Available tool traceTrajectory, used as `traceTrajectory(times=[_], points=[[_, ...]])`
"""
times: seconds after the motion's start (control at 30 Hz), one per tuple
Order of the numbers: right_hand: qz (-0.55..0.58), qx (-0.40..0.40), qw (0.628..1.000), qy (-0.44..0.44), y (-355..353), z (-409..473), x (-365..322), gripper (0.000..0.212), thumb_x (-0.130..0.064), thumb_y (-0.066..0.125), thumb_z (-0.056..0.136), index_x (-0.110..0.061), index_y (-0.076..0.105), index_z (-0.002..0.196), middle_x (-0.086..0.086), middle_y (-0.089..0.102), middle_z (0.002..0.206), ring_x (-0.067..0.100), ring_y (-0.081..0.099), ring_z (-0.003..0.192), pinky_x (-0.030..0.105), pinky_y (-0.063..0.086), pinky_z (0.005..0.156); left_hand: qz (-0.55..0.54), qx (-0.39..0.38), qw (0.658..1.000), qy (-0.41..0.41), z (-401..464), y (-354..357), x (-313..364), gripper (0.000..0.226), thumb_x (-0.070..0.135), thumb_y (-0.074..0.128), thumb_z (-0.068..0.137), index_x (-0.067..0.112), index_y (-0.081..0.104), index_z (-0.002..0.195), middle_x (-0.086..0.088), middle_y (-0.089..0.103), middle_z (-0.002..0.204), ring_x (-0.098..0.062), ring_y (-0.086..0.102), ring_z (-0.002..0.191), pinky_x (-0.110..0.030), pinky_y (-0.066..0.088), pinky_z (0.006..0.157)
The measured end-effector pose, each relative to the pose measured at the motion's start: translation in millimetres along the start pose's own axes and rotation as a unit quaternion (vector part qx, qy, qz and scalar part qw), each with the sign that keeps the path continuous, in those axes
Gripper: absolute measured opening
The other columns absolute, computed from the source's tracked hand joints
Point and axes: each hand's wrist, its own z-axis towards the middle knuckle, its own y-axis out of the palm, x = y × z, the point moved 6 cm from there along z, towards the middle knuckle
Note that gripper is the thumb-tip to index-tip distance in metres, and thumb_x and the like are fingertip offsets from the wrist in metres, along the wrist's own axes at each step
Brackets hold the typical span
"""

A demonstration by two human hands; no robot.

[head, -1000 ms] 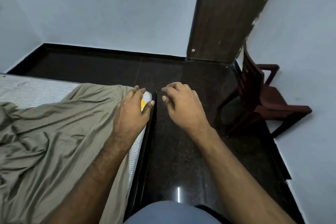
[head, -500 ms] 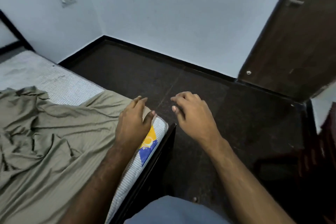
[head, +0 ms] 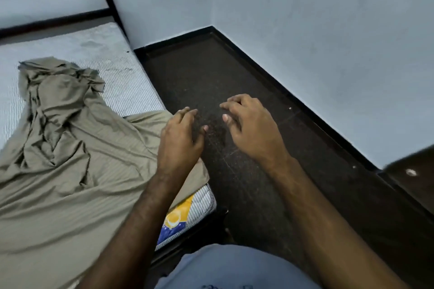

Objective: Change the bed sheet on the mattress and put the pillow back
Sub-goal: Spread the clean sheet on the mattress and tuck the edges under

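Olive-green bed sheet (head: 70,171) is lying rumpled over the near part of the striped mattress (head: 98,54), its far end bare; left hand (head: 180,141) and right hand (head: 249,129) are hovering loose-fingered, gripping nothing; spreading, tucking and pillow are apparently remaining.

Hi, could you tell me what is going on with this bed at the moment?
A person is partway through putting an olive-green bed sheet on a striped mattress. The sheet covers the near part only and lies bunched and wrinkled toward the head end, where the mattress is bare. Both hands are empty: the left hand hovers above the sheet's edge at the bedside, and the right hand is held over the dark floor. No pillow is in view.
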Motion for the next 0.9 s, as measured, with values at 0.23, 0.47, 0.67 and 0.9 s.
traceTrajectory(times=[0.23,0.47,0.67,0.9], points=[[0.113,-0.028,0.992,-0.053,-4.0,122.6,78.3,0.025,-0.024,0.057,0.1,-0.019,0.067,0.122,-0.003,0.06,0.12,0.014,0.053,0.111,0.027,0.045,0.091,0.055,0.032,0.995,-0.076,94.1,34.0,31.1,0.051,0.034,0.064,0.097,0.011,0.055,0.142,-0.008,0.054,0.146,-0.023,0.047,0.137,-0.042,0.04,0.113],[0.175,-0.178,0.945,-0.21,60.1,198.7,106.7,0.028,-0.025,0.058,0.099,-0.019,0.066,0.125,-0.003,0.057,0.123,0.016,0.051,0.115,0.031,0.046,0.095,0.05,0.13,0.954,-0.267,124.9,69.6,40.3,0.049,0.034,0.065,0.095,0.01,0.059,0.138,-0.009,0.059,0.138,-0.026,0.052,0.13,-0.043,0.043,0.108],[0.244,-0.271,0.869,-0.335,61.7,253.4,125.7,0.025,-0.024,0.061,0.099,-0.018,0.068,0.122,-0.001,0.058,0.117,0.016,0.052,0.114,0.024,0.04,0.096,0.102,0.199,0.892,-0.393,140.5,100.4,95.1,0.053,0.037,0.059,0.092,0.007,0.06,0.135,-0.014,0.06,0.138,-0.032,0.057,0.126,-0.046,0.047,0.105],[0.285,-0.32,0.796,-0.427,57.3,254.1,130.7,0.026,-0.022,0.063,0.098,-0.015,0.068,0.122,0.004,0.059,0.117,0.023,0.054,0.116,0.031,0.041,0.104,0.198,0.25,0.816,-0.482,130.5,111.6,153.0,0.05,0.032,0.065,0.095,0.01,0.056,0.139,-0.014,0.057,0.142,-0.032,0.052,0.132,-0.048,0.042,0.109]])
